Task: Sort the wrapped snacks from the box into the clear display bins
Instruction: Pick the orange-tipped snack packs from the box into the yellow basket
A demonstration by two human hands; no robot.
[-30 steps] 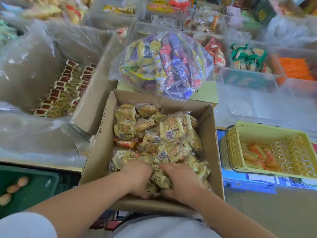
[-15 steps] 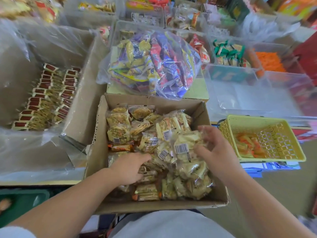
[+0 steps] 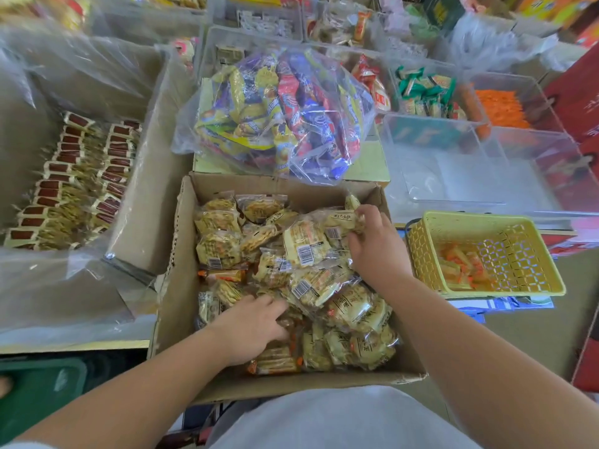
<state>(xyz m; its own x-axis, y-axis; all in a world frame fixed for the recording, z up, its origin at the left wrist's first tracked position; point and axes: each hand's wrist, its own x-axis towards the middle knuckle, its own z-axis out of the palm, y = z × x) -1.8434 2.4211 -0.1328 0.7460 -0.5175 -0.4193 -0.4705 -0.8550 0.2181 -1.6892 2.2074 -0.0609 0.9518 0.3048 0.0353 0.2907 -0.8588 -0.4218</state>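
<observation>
An open cardboard box (image 3: pixel 176 286) in front of me is full of yellow wrapped snacks (image 3: pixel 304 247) in clear film. My left hand (image 3: pixel 251 325) lies palm down in the near left part of the pile, fingers curled into the packets. My right hand (image 3: pixel 372 244) is at the box's right side, fingers closed on a wrapped snack (image 3: pixel 351 217) lifted just above the pile. A clear display bin (image 3: pixel 486 170) with nothing visible in it stands beyond the box to the right. Other clear bins (image 3: pixel 428 95) behind it hold green and orange snacks.
A yellow plastic basket (image 3: pixel 486 254) with a few orange packets sits right of the box. A clear bag of colourful snacks (image 3: pixel 278 115) lies behind the box. A plastic-lined carton of red-and-gold packets (image 3: pixel 74 176) stands at the left. Red boxes (image 3: pixel 580 102) are at the far right.
Both hands were buried in the near end of the pile. My right hand rose with a packet and now sits farther back at the right side; my left hand stays in the pile.
</observation>
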